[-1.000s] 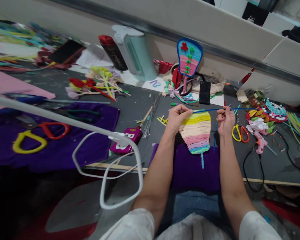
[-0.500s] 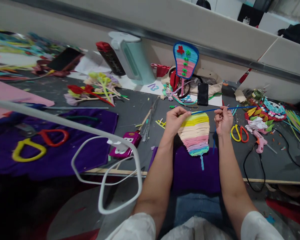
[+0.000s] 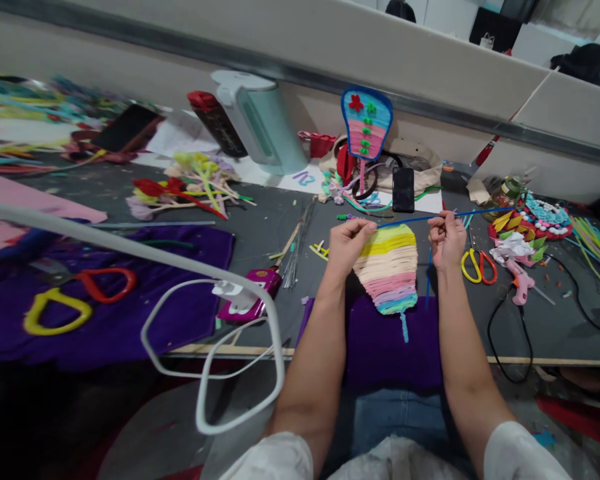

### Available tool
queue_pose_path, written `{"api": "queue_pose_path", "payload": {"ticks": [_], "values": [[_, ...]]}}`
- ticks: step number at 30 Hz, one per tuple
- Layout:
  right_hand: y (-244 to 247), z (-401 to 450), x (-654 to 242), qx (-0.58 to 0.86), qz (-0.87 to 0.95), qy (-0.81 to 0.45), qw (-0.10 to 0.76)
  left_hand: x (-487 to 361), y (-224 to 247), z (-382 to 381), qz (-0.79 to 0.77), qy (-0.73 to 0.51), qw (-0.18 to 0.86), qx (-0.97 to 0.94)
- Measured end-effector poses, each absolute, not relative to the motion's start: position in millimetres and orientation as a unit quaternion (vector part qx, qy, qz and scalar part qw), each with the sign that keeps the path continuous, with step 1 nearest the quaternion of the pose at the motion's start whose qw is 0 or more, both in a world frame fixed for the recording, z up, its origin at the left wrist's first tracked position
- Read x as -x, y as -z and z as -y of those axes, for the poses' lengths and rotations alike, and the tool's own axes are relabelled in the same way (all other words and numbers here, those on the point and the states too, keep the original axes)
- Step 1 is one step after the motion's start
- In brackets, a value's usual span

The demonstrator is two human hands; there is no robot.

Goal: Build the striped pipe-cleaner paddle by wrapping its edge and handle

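A blue pipe cleaner (image 3: 411, 220) runs along the top edge of a striped, fan-shaped piece (image 3: 387, 267) made of pipe cleaners in yellow, cream, pink and blue. My left hand (image 3: 347, 247) pinches the blue strand at the fan's upper left corner, and its fingers also lie against the fan. Farther along, my right hand (image 3: 448, 241) has thumb and forefinger closed on the same strand, whose free end sticks out to the right. A twisted light-blue stem (image 3: 405, 328) hangs from the fan's narrow end over purple cloth (image 3: 393, 357). Another blue strand hangs below my right hand.
Red-and-yellow scissors (image 3: 480, 267) and a pink glue gun (image 3: 522, 283) lie right of me. At the back stand a finished-looking fan (image 3: 367, 127), a kettle (image 3: 265, 127) and a bottle (image 3: 217, 127). A white cable (image 3: 180, 247) crosses the left foreground; larger scissors (image 3: 60, 313) lie beyond it.
The blue pipe cleaner's free right end points slightly higher. Both hands keep their pinch, nearly in place. The camera view has shifted a little, so the background sits slightly lower.
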State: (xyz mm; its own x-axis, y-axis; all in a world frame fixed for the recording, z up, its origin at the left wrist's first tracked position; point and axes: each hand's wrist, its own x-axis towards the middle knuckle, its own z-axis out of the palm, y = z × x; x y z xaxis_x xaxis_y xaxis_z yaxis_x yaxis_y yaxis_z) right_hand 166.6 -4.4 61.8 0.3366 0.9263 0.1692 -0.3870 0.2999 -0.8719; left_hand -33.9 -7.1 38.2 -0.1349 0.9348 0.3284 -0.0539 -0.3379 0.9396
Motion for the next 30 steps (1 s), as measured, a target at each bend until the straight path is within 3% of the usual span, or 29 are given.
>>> {"api": "queue_pose_path", "payload": {"ticks": [14,24,30], "values": [[-62.3,6.5,-166.4,0.359,0.365,-0.46,0.725,31.3,-45.5,7.5,-0.423,-0.624,0.445,-0.484],[-57.3,14.8,-168.9,0.405,0.427,-0.39,0.709,37.2,-44.3,5.7,-0.409,-0.63,0.529,-0.394],[-53.3,27.7,-180.1,0.361,0.508,-0.465,0.629,40.9,-36.5,-0.8,-0.415,-0.636,0.559,-0.333]]}}
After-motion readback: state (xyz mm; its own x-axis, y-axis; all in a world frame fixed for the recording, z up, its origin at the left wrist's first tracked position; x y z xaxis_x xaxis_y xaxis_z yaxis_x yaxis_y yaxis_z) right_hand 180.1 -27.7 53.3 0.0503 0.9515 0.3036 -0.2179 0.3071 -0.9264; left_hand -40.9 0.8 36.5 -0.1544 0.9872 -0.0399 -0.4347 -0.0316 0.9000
